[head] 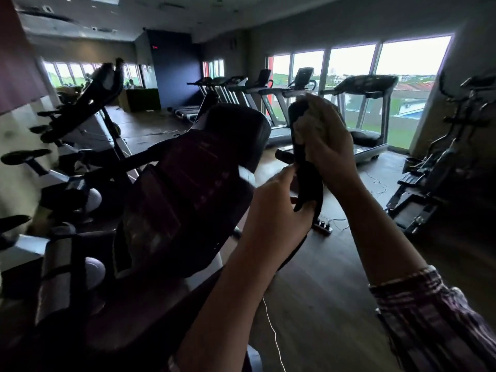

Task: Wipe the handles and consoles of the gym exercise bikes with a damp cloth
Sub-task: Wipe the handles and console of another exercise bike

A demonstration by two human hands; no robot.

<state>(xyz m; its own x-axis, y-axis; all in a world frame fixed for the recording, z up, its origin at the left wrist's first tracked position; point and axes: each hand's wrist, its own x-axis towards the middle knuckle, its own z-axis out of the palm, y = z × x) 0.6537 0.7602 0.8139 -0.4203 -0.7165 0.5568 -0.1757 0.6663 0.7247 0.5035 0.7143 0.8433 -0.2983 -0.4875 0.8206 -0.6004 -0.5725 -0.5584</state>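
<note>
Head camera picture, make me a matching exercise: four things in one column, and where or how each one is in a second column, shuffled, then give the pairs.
Column one:
1. cloth
2. left hand
3. console
4. treadmills

Column two:
A. lined up along the windows
B. pressed on the upper bike handle by the right hand
C. dark, left of both hands
D. holding the handle's lower part

Pairs: 1-B, 2-D, 3-C, 4-A
</note>
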